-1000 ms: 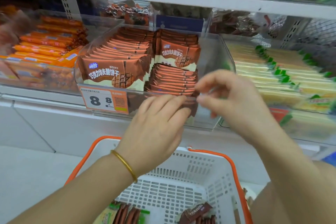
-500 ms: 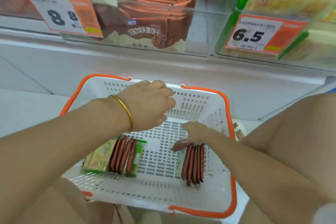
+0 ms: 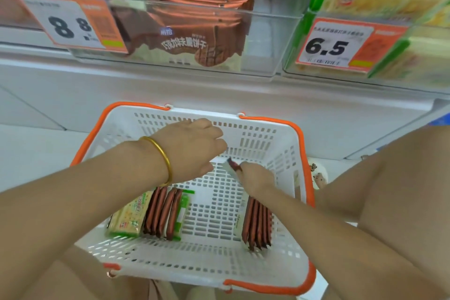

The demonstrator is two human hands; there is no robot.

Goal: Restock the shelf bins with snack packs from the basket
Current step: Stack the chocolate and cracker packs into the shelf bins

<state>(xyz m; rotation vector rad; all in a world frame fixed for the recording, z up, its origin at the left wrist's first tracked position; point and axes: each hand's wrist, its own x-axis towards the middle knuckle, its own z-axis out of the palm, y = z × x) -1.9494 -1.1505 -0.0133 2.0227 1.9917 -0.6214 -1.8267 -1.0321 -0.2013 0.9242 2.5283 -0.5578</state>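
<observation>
in the basket [image 3: 117,134], spare brown packs [image 3: 163,212] stand at left. the left hand [image 3: 192,151] hovers above them, loosely curled and empty. the right hand [image 3: 255,175] pinches one snack pack [image 3: 233,165] beside the right stack [image 3: 257,221]. pickup step, i judge; next comes lifting it into the bin [image 3: 267,39] overhead.

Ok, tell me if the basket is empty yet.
Not empty. The basket holds two rows of brown packs on edge and a green pack; most of its floor shows.
</observation>
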